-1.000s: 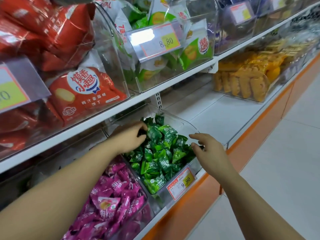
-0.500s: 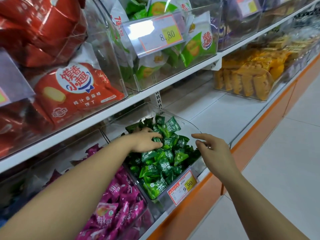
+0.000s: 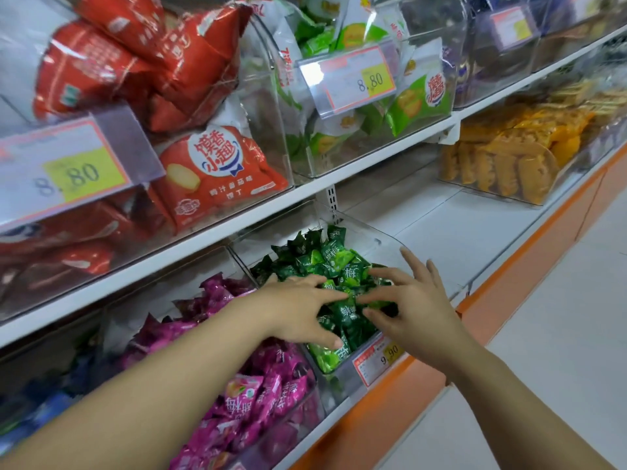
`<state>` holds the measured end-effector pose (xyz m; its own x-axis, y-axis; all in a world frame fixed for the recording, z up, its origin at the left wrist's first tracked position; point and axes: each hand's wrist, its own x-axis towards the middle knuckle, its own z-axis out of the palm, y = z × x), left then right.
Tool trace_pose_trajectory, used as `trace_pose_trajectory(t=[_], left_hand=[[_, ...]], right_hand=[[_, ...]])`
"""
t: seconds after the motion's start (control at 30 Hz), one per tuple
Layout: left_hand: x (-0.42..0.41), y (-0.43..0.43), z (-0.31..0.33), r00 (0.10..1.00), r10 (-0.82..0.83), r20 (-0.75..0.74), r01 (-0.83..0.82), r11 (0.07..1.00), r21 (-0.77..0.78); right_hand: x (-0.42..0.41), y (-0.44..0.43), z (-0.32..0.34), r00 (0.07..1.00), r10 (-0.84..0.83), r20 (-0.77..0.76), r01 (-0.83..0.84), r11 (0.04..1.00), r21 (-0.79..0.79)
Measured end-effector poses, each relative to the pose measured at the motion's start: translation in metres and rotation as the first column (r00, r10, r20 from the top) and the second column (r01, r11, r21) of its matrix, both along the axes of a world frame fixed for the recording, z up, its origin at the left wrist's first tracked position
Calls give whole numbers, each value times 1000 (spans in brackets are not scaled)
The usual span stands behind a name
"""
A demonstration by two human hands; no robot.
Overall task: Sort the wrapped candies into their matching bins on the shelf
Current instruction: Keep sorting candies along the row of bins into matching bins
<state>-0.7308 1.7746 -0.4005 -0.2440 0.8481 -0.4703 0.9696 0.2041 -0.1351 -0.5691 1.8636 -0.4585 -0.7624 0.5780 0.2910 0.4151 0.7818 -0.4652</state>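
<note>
We see the green wrapped candies (image 3: 334,262) heaped just right of the frame's centre. Their foil is glossy, dark and light green with white characters. They fill a clear plastic bin (image 3: 376,239) on the lower white shelf (image 3: 448,232).

The left hand (image 3: 298,310) reaches in from the lower left, palm down, with its fingers (image 3: 327,293) spread flat over the heap. The right hand (image 3: 414,310) comes from the lower right, fingers (image 3: 412,262) fanned wide and straight. Their tips rest on the candies. Neither hand grips a piece that we can make out.

A 9.90 price tag (image 3: 378,361) fronts the bin. Just left of it, a neighbouring bin holds pink wrapped candies (image 3: 258,401). On the upper shelf, clear bins hold red snack bags (image 3: 217,178) at the upper left and green-and-white packs (image 3: 417,96) at the top centre. Orange-yellow snacks (image 3: 509,164) fill a bin at the right.
</note>
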Motion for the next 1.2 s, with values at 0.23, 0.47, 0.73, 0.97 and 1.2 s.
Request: trace_pose_trajectory(t=[0.23, 0.47, 0.73, 0.97, 1.2], left_hand=[[-24, 19, -3, 990, 117, -84, -120, 992, -36], [-35, -18, 6, 993, 87, 86, -117, 880, 460], [-46, -131, 1, 976, 202, 83, -205, 713, 670], [-30, -193, -17, 950, 268, -161, -224, 943, 246], [-34, -216, -4, 969, 247, 9, -241, 936, 256]], right_hand=[[-11, -8, -5, 943, 164, 289, -139, 985, -103], [-21, 9, -9, 997, 35, 69, -28, 994, -105], [-19, -56, 23, 935, 222, -278, -256, 962, -92], [-69, -126, 17, 867, 453, 208, -487, 860, 156], [-110, -125, 16, 728, 378, 572, -510, 856, 82]])
